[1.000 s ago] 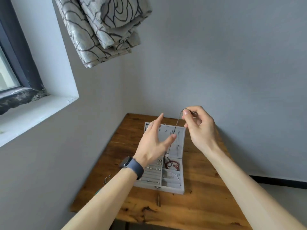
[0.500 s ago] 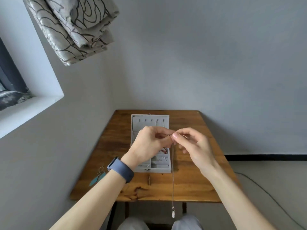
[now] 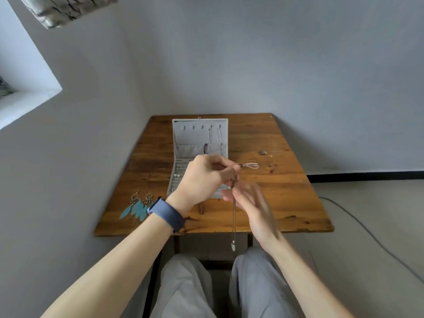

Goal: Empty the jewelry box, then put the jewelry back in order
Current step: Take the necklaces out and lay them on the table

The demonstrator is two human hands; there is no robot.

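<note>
Earrings [image 3: 137, 207] on table [image 3: 286, 198], left of jewelry box [image 3: 200, 136]

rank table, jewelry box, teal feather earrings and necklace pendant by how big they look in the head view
1. table
2. jewelry box
3. teal feather earrings
4. necklace pendant, smallest though it hangs nearer the camera

Wooden table [image 3: 286, 191], jewelry box [image 3: 199, 136], teal earrings [image 3: 137, 208]
</note>
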